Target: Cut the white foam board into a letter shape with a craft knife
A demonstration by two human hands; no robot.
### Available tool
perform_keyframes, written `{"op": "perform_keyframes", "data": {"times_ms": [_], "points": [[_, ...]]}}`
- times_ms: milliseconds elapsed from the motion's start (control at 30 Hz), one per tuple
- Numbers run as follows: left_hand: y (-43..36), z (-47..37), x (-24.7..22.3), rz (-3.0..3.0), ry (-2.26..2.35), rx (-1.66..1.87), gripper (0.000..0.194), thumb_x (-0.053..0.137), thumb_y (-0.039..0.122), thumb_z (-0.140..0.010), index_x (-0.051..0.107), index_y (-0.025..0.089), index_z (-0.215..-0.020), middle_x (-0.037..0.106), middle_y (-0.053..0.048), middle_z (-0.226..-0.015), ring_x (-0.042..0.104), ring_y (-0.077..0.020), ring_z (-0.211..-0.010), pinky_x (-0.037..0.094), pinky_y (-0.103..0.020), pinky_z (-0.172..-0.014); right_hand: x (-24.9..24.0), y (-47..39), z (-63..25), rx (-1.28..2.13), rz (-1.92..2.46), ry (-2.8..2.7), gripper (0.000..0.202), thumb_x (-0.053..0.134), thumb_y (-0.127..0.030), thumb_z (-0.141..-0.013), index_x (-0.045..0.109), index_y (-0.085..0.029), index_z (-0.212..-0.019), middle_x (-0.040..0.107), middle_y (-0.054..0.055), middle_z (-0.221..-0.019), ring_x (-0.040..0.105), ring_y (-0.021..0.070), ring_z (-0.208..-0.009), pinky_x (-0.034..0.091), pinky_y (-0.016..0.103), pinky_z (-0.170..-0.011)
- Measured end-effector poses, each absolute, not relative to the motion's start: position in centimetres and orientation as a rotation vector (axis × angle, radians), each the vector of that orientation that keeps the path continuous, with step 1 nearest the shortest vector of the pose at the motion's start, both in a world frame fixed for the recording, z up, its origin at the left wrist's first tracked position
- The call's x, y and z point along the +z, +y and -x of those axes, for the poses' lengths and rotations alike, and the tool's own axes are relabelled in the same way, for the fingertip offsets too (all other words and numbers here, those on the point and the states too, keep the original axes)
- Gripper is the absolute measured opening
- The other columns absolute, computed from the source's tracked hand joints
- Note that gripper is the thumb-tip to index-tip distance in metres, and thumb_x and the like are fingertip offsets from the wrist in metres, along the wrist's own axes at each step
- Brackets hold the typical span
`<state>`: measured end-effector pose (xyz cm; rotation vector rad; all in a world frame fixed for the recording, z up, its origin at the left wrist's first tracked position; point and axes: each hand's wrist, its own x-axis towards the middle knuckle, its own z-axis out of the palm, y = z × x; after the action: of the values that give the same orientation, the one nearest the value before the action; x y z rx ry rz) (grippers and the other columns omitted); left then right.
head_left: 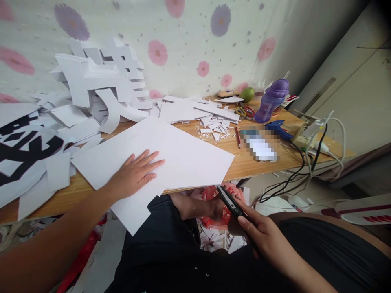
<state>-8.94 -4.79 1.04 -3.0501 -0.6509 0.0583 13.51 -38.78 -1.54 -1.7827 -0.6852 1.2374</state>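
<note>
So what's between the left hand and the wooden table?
The head view shows a white sheet there, under the left hand and jutting past the wooden table's front edge.

No readable text or numbers. Bold black strokes (45,149) on the white sheet (30,175) at far left look like part of a character, cut off by the frame edge, can't tell which. Red zigzag marks (377,220) on the white-and-red object (351,212) at right: illegible; bright patch (261,147) on the desk (293,156): pixelated.
</note>
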Motion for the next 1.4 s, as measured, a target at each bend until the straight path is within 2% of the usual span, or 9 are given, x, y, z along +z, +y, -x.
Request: {"op": "perform_keyframes", "data": {"times_ms": [267, 467, 600, 767, 867, 933, 1033, 1167, 1400], "points": [[-4.7, 8.9, 0.9, 3.037, -0.639, 0.065, 0.049, 0.022, 0.047, -0.101, 0.036, 0.037, -0.147, 0.024, 0.001, -0.160, 0.017, -0.0312, -0.148, 0.021, -0.061, -0.112, -1.4, -38.7, -12.5, 1.106, 1.937, -0.777, 0.069, 0.048, -0.058, -0.090, 0.040, -0.023, -0.149, 0.066, 0.006, -0.067, 0.067, 0.0262, -0.064, 0.055, 0.034, -0.056], [-4.8, 8.8, 1.0, 3.042, -0.634, 0.059, 0.049, 0.022, 0.047, -0.101, 0.035, 0.036, -0.147, 0.024, 0.001, -0.160, 0.017, -0.0312, -0.148, 0.021, -0.060, -0.113, -0.2, -38.0, -12.9, 0.977, 1.966, -0.909, 0.061, 0.051, -0.053, -0.090, 0.050, -0.024, -0.143, 0.073, 0.009, -0.098, 0.068, 0.0302, -0.098, 0.057, 0.039, -0.078], [-4.8, 8.8, 0.9, 3.057, -0.625, 0.052, 0.049, 0.024, 0.048, -0.101, 0.035, 0.037, -0.147, 0.025, 0.000, -0.160, 0.017, -0.0311, -0.148, 0.021, -0.061, -0.113, 0.2, -37.4, -12.5, 0.975, 1.939, -0.991, 0.057, 0.050, -0.050, -0.092, 0.050, -0.026, -0.143, 0.073, 0.008, -0.110, 0.062, 0.0316, -0.114, 0.052, 0.044, -0.092], [-4.8, 9.0, 0.9, 3.059, -0.642, 0.044, 0.047, 0.025, 0.048, -0.102, 0.033, 0.039, -0.148, 0.024, 0.001, -0.161, 0.016, -0.0288, -0.149, 0.019, -0.060, -0.114, 0.4, -36.5, -10.9, 1.061, 1.820, -1.143, 0.052, 0.047, -0.043, -0.096, 0.048, -0.024, -0.144, 0.061, 0.007, -0.135, 0.050, 0.0278, -0.131, 0.033, 0.043, -0.112], [-4.8, 9.1, 0.9, 3.065, -0.634, 0.035, 0.047, 0.026, 0.049, -0.101, 0.032, 0.041, -0.147, 0.024, 0.002, -0.161, 0.016, -0.0288, -0.149, 0.019, -0.060, -0.114, 0.6, -36.9, -10.7, 1.141, 1.811, -1.114, 0.052, 0.046, -0.047, -0.095, 0.049, -0.025, -0.143, 0.069, 0.006, -0.121, 0.062, 0.0274, -0.115, 0.046, 0.039, -0.101], [-4.8, 9.1, 1.0, 3.070, -0.634, 0.029, 0.047, 0.026, 0.049, -0.101, 0.033, 0.041, -0.147, 0.024, 0.002, -0.161, 0.016, -0.0294, -0.149, 0.020, -0.060, -0.114, 0.5, -37.8, -11.2, 1.238, 1.831, -1.027, 0.057, 0.049, -0.053, -0.093, 0.050, -0.026, -0.142, 0.073, 0.005, -0.089, 0.070, 0.0233, -0.080, 0.056, 0.032, -0.073], [-4.9, 9.0, 1.1, 3.063, -0.632, 0.012, 0.048, 0.026, 0.050, -0.101, 0.034, 0.039, -0.147, 0.024, 0.001, -0.160, 0.017, -0.0302, -0.148, 0.020, -0.059, -0.114, 0.0, -39.4, -12.1, 1.282, 1.854, -0.788, 0.072, 0.050, -0.061, -0.089, 0.043, -0.019, -0.147, 0.052, -0.003, -0.054, 0.050, 0.0127, -0.042, 0.043, 0.022, -0.041], [-4.6, 9.4, 0.7, 3.036, -0.616, -0.032, 0.050, 0.025, 0.050, -0.100, 0.036, 0.036, -0.147, 0.025, 0.000, -0.160, 0.016, -0.0308, -0.148, 0.021, -0.061, -0.113, -1.1, -40.7, -12.6, 1.163, 1.782, -0.521, 0.077, 0.050, -0.059, -0.089, 0.033, -0.015, -0.151, 0.046, -0.006, -0.057, 0.044, 0.0098, -0.040, 0.039, 0.022, -0.039], [-4.8, 7.6, 3.2, 3.040, -0.621, -0.038, 0.052, 0.030, 0.056, -0.097, 0.046, 0.035, -0.141, 0.035, -0.003, -0.156, 0.022, -0.0350, -0.146, 0.020, -0.065, -0.112, -1.4, -40.1, -12.8, 1.138, 1.708, -0.441, 0.076, 0.057, -0.053, -0.084, 0.039, -0.016, -0.148, 0.047, -0.007, -0.055, 0.042, 0.0092, -0.040, 0.039, 0.021, -0.038]]}}
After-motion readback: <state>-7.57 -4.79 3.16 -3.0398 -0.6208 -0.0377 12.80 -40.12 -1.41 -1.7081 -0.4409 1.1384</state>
